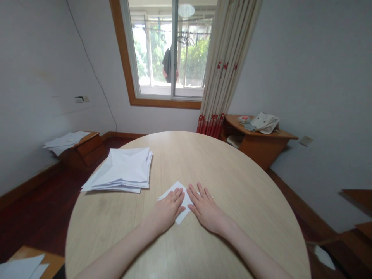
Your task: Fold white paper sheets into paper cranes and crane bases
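Note:
A small folded white paper (185, 198) lies on the round light-wood table (232, 186) in front of me. My left hand (169, 209) rests flat on the paper's left part, fingers stretched out. My right hand (204, 206) lies flat on its right part, fingers spread. Both palms press down on the sheet and cover much of it. To the left, a stack of creased white sheets (123, 169) sits near the table's left edge, apart from both hands.
A wooden side table (257, 141) with bags stands at the right wall beside a curtain (225, 66). A low wooden cabinet (84, 149) with papers is at the left wall. More white sheets (21, 267) lie at the bottom left.

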